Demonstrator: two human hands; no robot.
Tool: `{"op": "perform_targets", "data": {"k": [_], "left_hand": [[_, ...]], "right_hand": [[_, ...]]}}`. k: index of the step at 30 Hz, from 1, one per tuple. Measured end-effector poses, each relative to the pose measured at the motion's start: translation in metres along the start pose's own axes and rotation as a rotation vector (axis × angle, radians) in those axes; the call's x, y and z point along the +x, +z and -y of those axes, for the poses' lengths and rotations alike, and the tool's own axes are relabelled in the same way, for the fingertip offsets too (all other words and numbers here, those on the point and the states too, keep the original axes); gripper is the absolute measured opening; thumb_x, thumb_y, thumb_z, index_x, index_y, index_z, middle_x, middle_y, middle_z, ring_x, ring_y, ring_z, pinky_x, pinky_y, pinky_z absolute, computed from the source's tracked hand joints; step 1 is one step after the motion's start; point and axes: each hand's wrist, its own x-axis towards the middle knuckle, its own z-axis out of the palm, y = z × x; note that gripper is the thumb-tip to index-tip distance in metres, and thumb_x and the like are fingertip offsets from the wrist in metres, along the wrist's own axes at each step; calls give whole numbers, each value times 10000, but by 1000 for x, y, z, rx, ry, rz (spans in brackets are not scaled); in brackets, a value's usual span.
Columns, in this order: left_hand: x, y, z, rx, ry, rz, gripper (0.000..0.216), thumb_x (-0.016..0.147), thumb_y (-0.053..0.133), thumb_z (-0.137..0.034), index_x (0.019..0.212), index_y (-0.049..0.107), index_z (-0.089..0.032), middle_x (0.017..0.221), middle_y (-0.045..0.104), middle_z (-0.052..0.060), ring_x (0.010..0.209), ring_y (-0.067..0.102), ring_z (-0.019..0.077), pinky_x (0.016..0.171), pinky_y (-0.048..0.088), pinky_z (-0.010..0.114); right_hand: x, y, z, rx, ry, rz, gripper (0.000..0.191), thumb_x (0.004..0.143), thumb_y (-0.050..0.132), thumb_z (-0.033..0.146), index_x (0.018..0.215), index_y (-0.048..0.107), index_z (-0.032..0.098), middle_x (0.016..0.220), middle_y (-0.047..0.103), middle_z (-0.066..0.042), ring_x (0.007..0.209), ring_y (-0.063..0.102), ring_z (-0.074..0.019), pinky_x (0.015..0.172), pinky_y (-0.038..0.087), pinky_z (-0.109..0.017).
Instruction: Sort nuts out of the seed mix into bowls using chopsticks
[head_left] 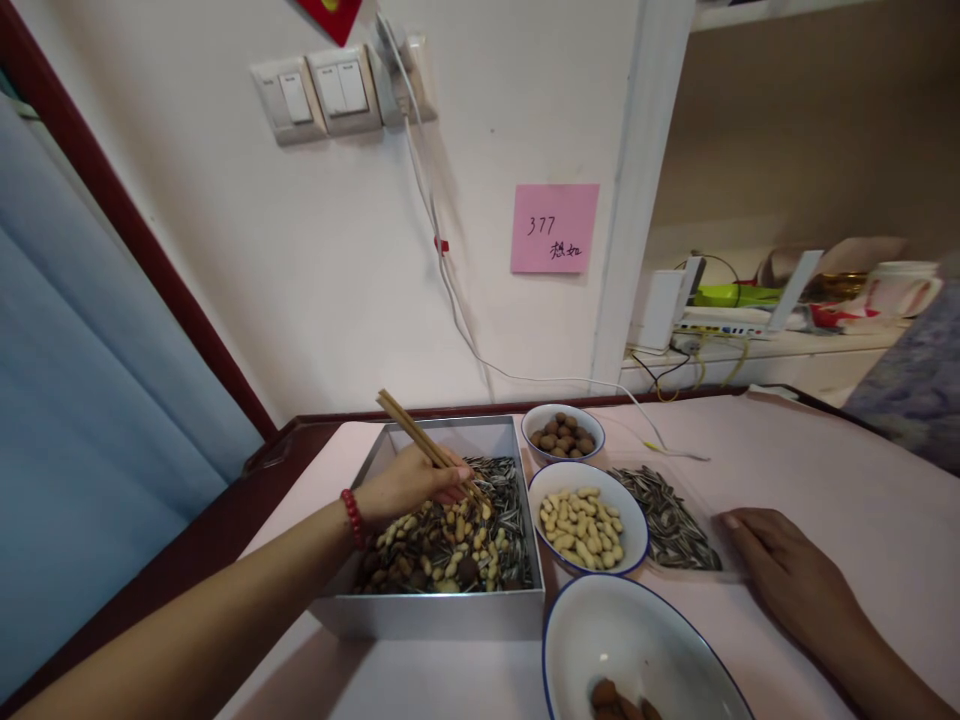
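Two wooden chopsticks slope through the left hand, their long axis running from upper left to lower right across the view. Their thick ends stand up past the hand, pointing toward the wall, and the tips point down and to the right, among the peanuts inside the grey-white box. The left grip is closed around the sticks, fingers pinching them well above the tips, probably so that the ends reach into the pile while the hand stays over it. Whether a nut is caught between the tips, I cannot tell. Around the tips lies a mix of peanuts, dark round nuts and striped seeds, the seeds thickest toward the box's far right.

Just right of the box, three blue-rimmed bowls form a row, seemingly placed close so that each is a short reach away: a far bowl with round brown nuts, a middle bowl of peanuts, and a near bowl with a few brown nuts. Beyond them, more striped seeds fill a shallow tray, its long axis slanting toward the right hand. That hand rests on the pink-covered counter at the tray's edge, fingers curved, perhaps steadying it; whether its grip holds the edge, I cannot tell.
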Motion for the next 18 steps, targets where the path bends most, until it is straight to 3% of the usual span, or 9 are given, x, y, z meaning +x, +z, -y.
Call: {"op": "perform_targets", "data": {"k": [6, 10, 14, 18], "left_hand": [[-12, -4, -35, -196, 42, -81, 507, 748, 895, -561, 983, 755, -134, 993, 820, 143, 924, 790, 260, 896, 634, 384], [-2, 22, -62, -277, 128, -87, 428, 777, 898, -489, 999, 765, -149, 1032, 818, 112, 951, 782, 229, 903, 625, 343], [15, 53, -74, -299, 158, -49, 301, 832, 871, -398, 964, 769, -147, 965, 818, 100, 892, 785, 222, 829, 630, 332], [18, 61, -73, -291, 155, -46, 200, 873, 833, -333, 953, 773, -159, 939, 821, 85, 875, 786, 220, 798, 627, 324]], "right_hand": [[0, 1, -3, -1, -22, -6, 573, 846, 403, 707, 856, 723, 232, 1060, 714, -97, 1026, 665, -300, 982, 530, -471], [0, 1, -3, -6, -40, -18, 567, 847, 408, 697, 860, 725, 228, 1056, 718, -105, 1021, 668, -308, 964, 538, -475], [0, 1, 0, -10, -56, -25, 578, 861, 398, 702, 865, 726, 226, 1043, 718, -108, 1013, 674, -304, 948, 553, -459], [-1, 0, 0, -10, -59, -18, 601, 861, 389, 718, 877, 732, 226, 1063, 718, -106, 1026, 678, -302, 954, 553, -464]]}}
